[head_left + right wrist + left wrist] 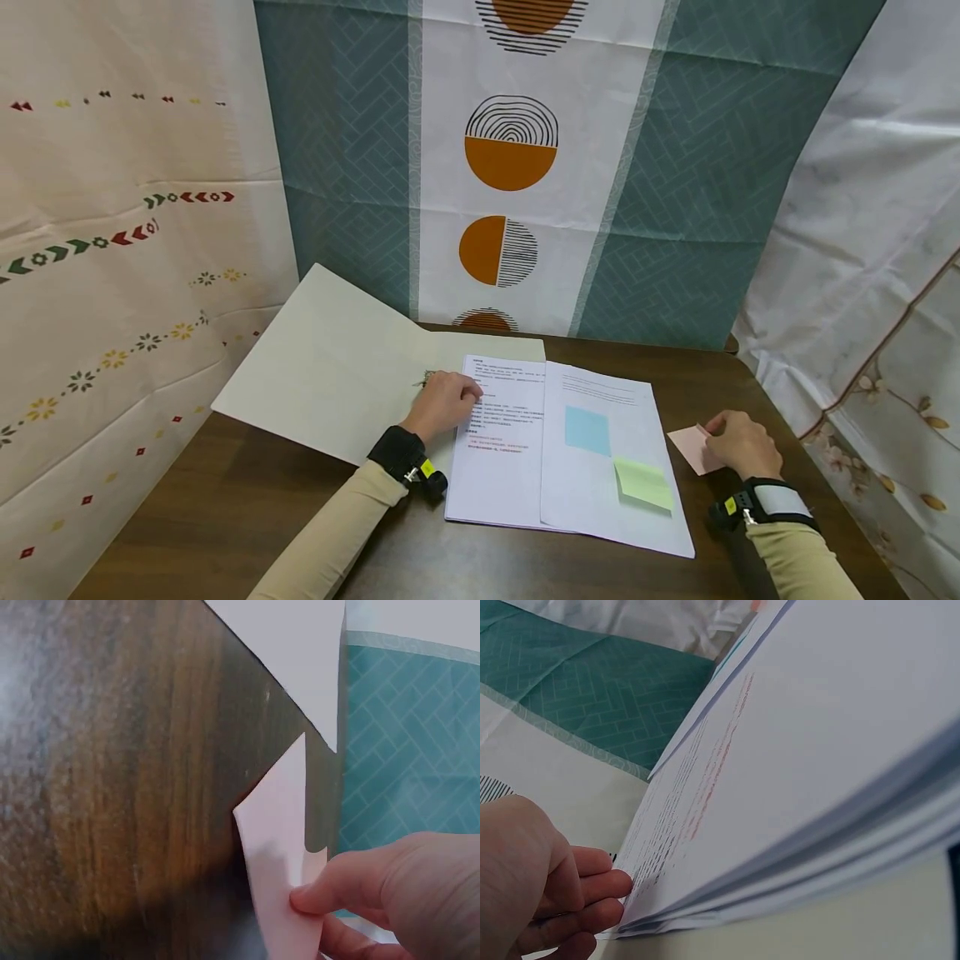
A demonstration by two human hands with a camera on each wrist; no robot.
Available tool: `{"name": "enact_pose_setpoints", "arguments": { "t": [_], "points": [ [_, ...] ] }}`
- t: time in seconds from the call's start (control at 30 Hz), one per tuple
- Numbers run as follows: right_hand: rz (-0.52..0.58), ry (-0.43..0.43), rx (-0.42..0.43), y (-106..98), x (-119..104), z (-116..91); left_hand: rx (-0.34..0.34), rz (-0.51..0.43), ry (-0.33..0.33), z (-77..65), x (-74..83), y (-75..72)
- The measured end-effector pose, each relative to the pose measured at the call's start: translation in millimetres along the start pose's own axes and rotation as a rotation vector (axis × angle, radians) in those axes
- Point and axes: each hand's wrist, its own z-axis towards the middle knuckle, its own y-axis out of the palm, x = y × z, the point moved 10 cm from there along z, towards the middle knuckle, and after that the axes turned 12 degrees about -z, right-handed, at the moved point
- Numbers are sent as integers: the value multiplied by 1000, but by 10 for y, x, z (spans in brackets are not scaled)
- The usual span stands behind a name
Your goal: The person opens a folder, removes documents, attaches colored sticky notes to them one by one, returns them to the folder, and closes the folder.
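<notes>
My right hand (744,446) pinches a pink sticky note (697,450) between thumb and fingers, just right of the papers. In the right wrist view the thumb lies on the face of the pink note (274,847), which stands tilted over the table. My left hand (444,404) rests at the left edge of a printed sheet (501,492), its relaxed fingers (604,886) right at the paper's edge. Beside that sheet lies a turned page (600,517) with a blue sticky note (587,430) and a green sticky note (643,485), whose lower edge lifts.
An open pale folder (337,350) lies under the papers, its cover spread left past the table edge. Part of a metal fastener (424,377) shows behind the left hand. The brown table (465,562) meets a patterned curtain (517,167) at the back.
</notes>
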Motion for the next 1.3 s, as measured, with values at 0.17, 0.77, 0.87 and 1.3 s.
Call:
{"name": "enact_pose_setpoints", "arguments": {
  "t": [0.17,0.77,0.87,1.3],
  "points": [
    [8,5,53,-112,19,-32,-11,-3,-10,-8,27,3],
    [48,-215,412,-687,-251,-274,-16,-5,-29,-29,79,-18],
    [60,-239,449,-729,-292,-309,-16,-4,-31,-28,71,-15],
    [54,-344,515,-732,-464,-371,13,28,14,-8,89,-27]
  ]
}}
